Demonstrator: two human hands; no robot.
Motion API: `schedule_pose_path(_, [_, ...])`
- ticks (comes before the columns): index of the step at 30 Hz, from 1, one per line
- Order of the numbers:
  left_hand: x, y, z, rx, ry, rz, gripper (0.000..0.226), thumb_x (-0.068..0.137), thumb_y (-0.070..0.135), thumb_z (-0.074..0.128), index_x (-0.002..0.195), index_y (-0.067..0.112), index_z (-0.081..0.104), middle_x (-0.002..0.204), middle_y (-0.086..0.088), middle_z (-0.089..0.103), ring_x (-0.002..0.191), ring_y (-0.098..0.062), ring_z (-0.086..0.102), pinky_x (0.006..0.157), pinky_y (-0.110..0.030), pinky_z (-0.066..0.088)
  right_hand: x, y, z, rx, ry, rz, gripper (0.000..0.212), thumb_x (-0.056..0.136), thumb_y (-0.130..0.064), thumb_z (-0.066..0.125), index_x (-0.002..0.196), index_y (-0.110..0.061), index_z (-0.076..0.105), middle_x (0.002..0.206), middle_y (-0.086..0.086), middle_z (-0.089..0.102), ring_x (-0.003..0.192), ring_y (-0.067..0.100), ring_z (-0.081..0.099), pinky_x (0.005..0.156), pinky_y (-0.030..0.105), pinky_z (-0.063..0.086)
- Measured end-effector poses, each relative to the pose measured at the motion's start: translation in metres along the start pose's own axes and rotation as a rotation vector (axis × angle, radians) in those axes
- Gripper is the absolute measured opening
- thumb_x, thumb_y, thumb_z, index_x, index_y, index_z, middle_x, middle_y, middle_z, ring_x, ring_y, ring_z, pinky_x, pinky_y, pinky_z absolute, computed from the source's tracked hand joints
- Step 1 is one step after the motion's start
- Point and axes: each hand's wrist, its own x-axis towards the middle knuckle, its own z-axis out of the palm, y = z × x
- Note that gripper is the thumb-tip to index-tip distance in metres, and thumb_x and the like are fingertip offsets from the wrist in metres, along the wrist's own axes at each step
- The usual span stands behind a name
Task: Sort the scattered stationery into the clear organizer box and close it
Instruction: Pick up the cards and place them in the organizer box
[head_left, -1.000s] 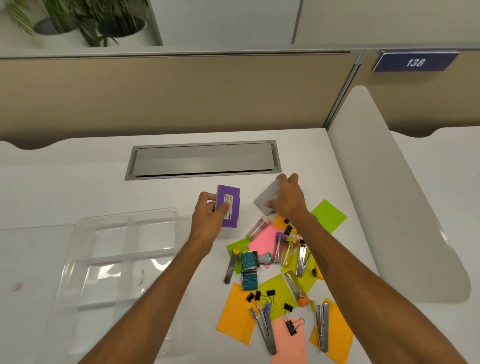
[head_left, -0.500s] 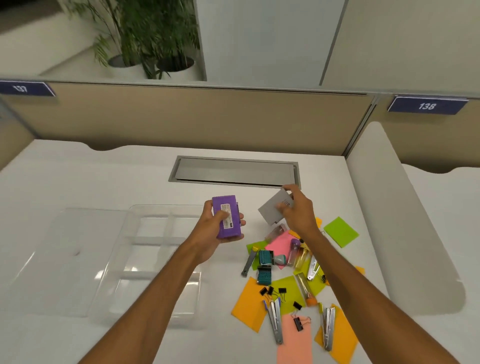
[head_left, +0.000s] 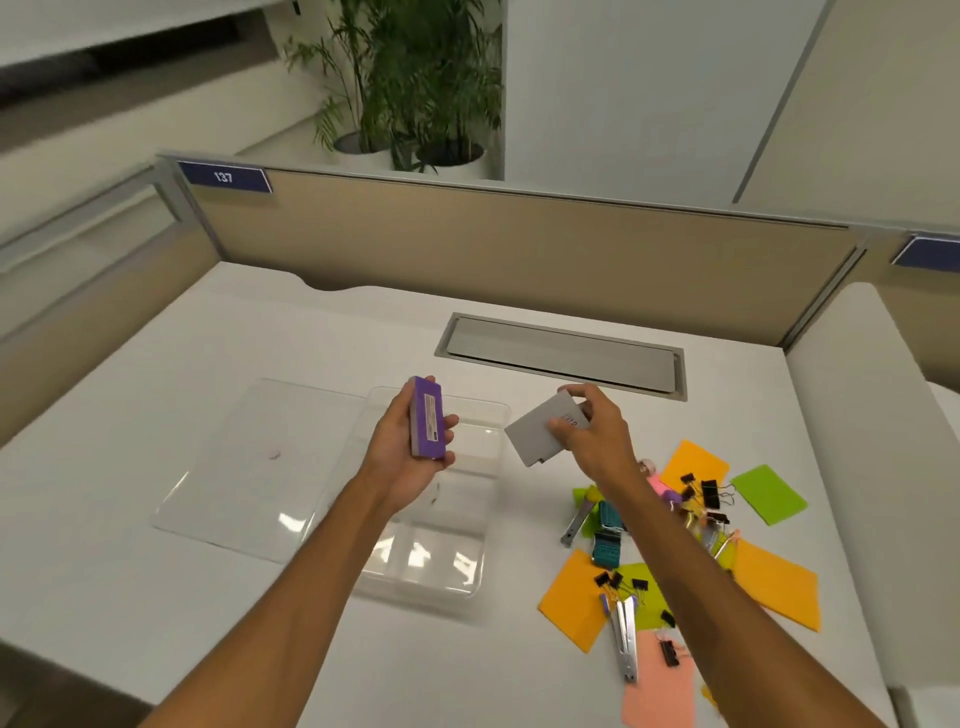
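The white desk (head_left: 156, 597) carries the clear organizer box (head_left: 431, 577) near its middle, with the open lid (head_left: 249, 467) lying flat on the box's left. Scattered sticky notes (head_left: 571, 597), a stapler (head_left: 626, 644) and binder clips (head_left: 709, 491) lie towards the right edge. Above the box, the left hand (head_left: 410, 457) grasps a purple box (head_left: 428, 423). The right hand (head_left: 597, 441) pinches a grey card (head_left: 535, 436) just right of the organizer.

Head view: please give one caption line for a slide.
Left hand holds purple box over the clear organizer; right hand holds grey card.
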Motion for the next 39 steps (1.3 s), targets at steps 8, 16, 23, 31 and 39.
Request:
schedule_pose_path(8, [0.035, 0.068, -0.059, 0.213, 0.000, 0.006, 0.049, 0.095, 0.005, 0.041, 0.131, 0.033, 0.058, 0.105, -0.006, 0.055, 0.080, -0.019, 0.046, 0.067, -0.029, 0.037, 0.011, -0.028, 0.060, 0.105, 0.027, 0.074, 0.036, 0.084, -0.010, 0.071, 0.115, -0.023, 0.060, 0.103, 0.014, 0.064, 0.097, 0.032, 0.063, 0.084, 0.049, 0.056])
schedule_pose_path(16, [0.098, 0.109, -0.104, 1.401, -0.046, 0.277, 0.044, 0.082, 0.001, 0.065, 0.121, 0.022, 0.063, 0.111, -0.005, 0.065, 0.090, -0.021, 0.061, 0.072, -0.026, 0.047, 0.015, -0.031, 0.110, 0.094, 0.135, 0.156, 0.037, 0.084, -0.011, 0.071, 0.117, -0.024, 0.060, 0.102, 0.010, 0.063, 0.096, 0.030, 0.063, 0.084, 0.047, 0.058])
schedule_pose_path(23, [0.134, 0.105, -0.111, 1.778, -0.174, 0.219, 0.043, 0.073, 0.008, 0.075, 0.111, 0.028, 0.071, 0.104, 0.001, 0.072, 0.092, -0.020, 0.065, 0.082, -0.038, 0.057, 0.010, -0.028, 0.130, 0.086, 0.199, 0.224, 0.030, 0.087, -0.013, 0.064, 0.112, -0.028, 0.060, 0.099, 0.010, 0.067, 0.094, 0.027, 0.063, 0.081, 0.045, 0.055])
schedule_pose_path(31, [0.156, 0.088, -0.113, 1.950, -0.310, 0.190, 0.040, 0.075, 0.009, 0.073, 0.110, 0.027, 0.069, 0.103, 0.000, 0.071, 0.093, -0.022, 0.064, 0.078, -0.034, 0.054, 0.012, -0.025, 0.140, 0.069, 0.213, 0.285, 0.028, 0.083, -0.008, 0.066, 0.107, -0.021, 0.060, 0.101, 0.010, 0.067, 0.095, 0.025, 0.065, 0.080, 0.044, 0.058])
schedule_pose_path(39, [0.155, 0.078, -0.122, 2.124, -0.314, 0.351, 0.028, 0.078, 0.004, 0.058, 0.104, 0.013, 0.067, 0.103, -0.009, 0.067, 0.092, -0.032, 0.062, 0.076, -0.036, 0.053, 0.021, -0.024, 0.151, 0.095, 0.215, 0.312, 0.027, 0.081, -0.005, 0.068, 0.104, -0.015, 0.060, 0.094, 0.010, 0.071, 0.088, 0.024, 0.067, 0.068, 0.031, 0.054])
